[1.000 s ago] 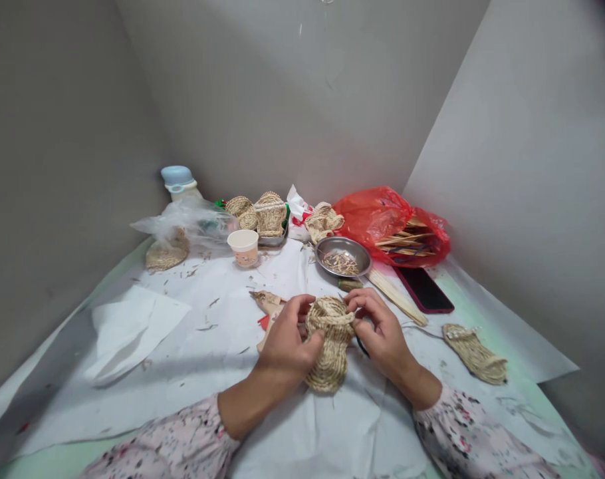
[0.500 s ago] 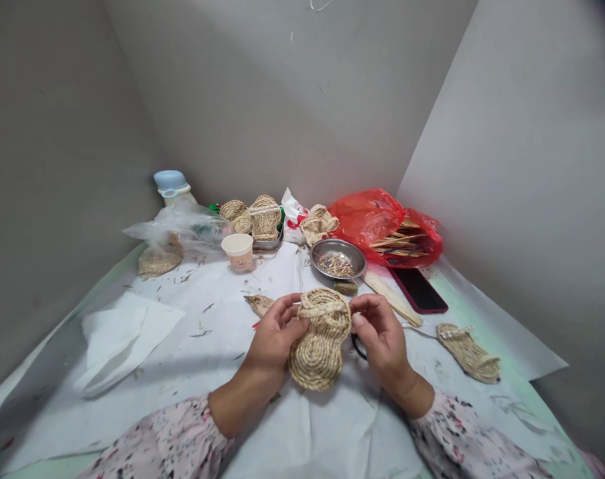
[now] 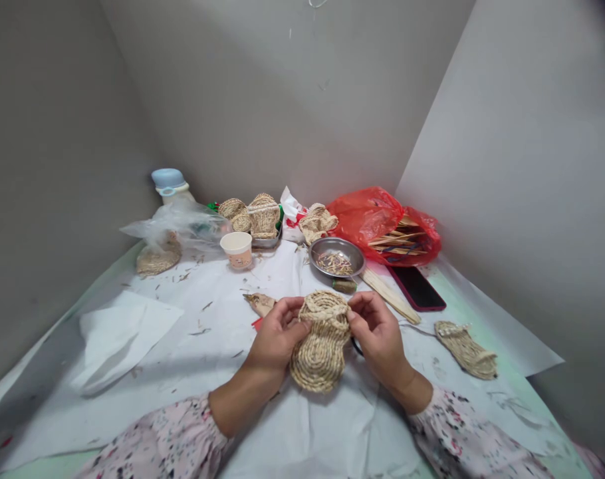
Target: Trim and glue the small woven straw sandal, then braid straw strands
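A small woven straw slipper [image 3: 318, 352] is held up between both hands, its rounded end toward me and a braided band across its far part. My left hand [image 3: 277, 339] grips its left edge, thumb on top and fingers behind. On the other side, my right hand [image 3: 379, 336] pinches the right edge by the band between thumb and forefinger. A black loop [image 3: 356, 346], perhaps a scissors handle, shows partly under the right hand. Behind the left hand lies a pointed tan piece [image 3: 260, 303], partly hidden, with a bit of red beside it.
At the back stand a steel bowl [image 3: 336, 258] of straw scraps, a paper cup [image 3: 237, 250], a red plastic bag [image 3: 365, 219] of straw and a blue-lidded bottle [image 3: 168, 181]. A phone [image 3: 418, 289] and another woven slipper [image 3: 465, 349] lie right; white paper [image 3: 127, 339] lies left.
My right thumb and forefinger have come in to pinch the slipper's right edge near the band; before, they were slightly off it. My left hand keeps its hold.
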The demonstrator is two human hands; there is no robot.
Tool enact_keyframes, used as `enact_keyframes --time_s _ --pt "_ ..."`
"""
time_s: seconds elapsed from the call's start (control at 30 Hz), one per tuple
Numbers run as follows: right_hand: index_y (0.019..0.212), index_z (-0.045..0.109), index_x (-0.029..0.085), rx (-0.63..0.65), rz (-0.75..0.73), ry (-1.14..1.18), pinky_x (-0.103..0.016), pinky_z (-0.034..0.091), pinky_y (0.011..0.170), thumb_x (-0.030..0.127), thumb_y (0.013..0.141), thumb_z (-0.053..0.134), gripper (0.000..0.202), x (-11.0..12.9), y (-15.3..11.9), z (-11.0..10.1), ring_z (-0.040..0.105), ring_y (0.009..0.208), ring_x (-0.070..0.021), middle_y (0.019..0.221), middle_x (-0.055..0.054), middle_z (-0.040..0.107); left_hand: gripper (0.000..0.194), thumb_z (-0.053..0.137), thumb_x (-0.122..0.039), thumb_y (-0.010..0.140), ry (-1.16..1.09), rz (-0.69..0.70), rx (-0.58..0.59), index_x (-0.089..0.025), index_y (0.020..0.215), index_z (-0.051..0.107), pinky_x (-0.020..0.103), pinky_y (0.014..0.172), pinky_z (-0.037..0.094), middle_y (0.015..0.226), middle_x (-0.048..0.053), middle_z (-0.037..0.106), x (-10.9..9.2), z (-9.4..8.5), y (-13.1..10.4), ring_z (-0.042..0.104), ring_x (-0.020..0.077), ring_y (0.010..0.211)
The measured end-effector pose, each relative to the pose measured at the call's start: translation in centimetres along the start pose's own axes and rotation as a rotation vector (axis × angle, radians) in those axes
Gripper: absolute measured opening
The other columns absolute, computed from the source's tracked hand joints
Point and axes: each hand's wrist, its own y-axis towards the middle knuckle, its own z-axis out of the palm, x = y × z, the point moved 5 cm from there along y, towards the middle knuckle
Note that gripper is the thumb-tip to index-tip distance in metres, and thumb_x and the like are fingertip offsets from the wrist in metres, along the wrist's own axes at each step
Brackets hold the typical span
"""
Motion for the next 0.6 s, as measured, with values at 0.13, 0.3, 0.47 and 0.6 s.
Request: enact_keyframes --time_s 0.13,0.3,0.47,0.6 --pt "0.092 0.052 0.021 0.009 0.006 0.014 -0.026 0.043 0.059 0.023 0.087 0.056 0.006 -0.2 0.1 0.1 0.049 0.067 -0.0132 0.078 0.001 0.051 0.041 0.073 -0.020 0.065 0.045 0.017 0.018 -0.016 0.101 0.055 0.036 0.087 0.047 0.107 0.011 0.066 -0.2 0.1 0.1 0.061 0.0241 0.100" --pt "0.096 0.054 0.022 0.026 -0.021 -0.077 -0.027 0.045 0.061 0.022 0.088 0.053 0.008 0.2 0.1 0.1 0.052 0.070 -0.0146 0.083 -0.001 0.054 0.040 0.071 -0.021 0.064 0.098 0.036 -0.038 -0.017 0.100 0.055 0.034 0.081 0.049 0.103 0.010 0.066 -0.4 0.0 -0.2 0.062 0.0243 0.097" --pt "0.101 0.058 0.022 0.072 -0.308 -0.242 -0.035 0.047 0.075 0.018 0.085 0.054 0.017 2.7 -0.2 0.4 0.056 0.094 -0.0221 0.100 -0.007 0.058 0.048 0.063 -0.017 0.065 0.165 0.036 -0.083 -0.019 0.111 0.052 0.030 0.068 0.048 0.087 0.003 0.063 -0.4 -0.1 -0.5 0.063 0.0180 0.075" --pt "0.095 0.060 0.022 0.182 -0.338 -0.276 -0.036 0.046 0.076 0.016 0.086 0.054 0.013 3.0 -0.3 0.9 0.057 0.085 -0.0209 0.089 -0.005 0.061 0.038 0.056 -0.015 0.068 0.405 0.071 -0.040 -0.019 0.105 0.055 0.027 0.060 0.044 0.074 -0.001 0.060 -0.3 0.0 -0.3 0.057 0.0157 0.064"
